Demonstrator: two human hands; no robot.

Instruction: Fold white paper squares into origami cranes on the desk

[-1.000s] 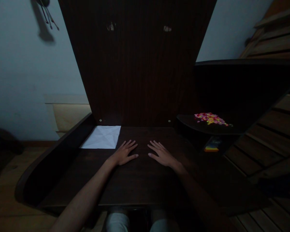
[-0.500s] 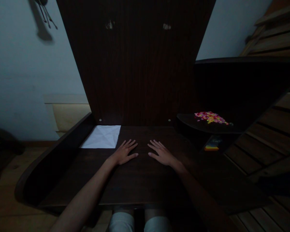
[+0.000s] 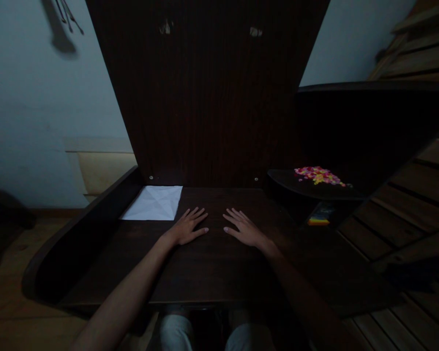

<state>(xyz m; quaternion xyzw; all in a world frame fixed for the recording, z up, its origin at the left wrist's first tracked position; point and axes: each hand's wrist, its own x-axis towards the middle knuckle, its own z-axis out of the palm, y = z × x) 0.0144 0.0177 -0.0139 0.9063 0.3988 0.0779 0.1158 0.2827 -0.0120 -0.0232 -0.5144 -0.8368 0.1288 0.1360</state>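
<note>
My left hand (image 3: 187,227) lies palm down on the dark wooden desk (image 3: 205,278), fingers spread and holding nothing. Just beyond it to the left is a creased white sheet of paper (image 3: 154,203), flat in the desk's back left corner and apart from the fingers. My right hand (image 3: 244,228) also rests flat on the desktop, fingers apart, with nothing in it. A strip of bare desktop separates the two thumbs.
A small raised shelf (image 3: 285,178) at the right holds a heap of pink, red and yellow small pieces (image 3: 319,175). Beneath it sits something with a yellow edge (image 3: 318,222). A tall back panel (image 3: 205,97) and a left side board (image 3: 84,234) bound the desk.
The view has tipped slightly, so the desk sits a little higher in the picture. My knees have moved apart under the desk. Both hands stay flat in place.
</note>
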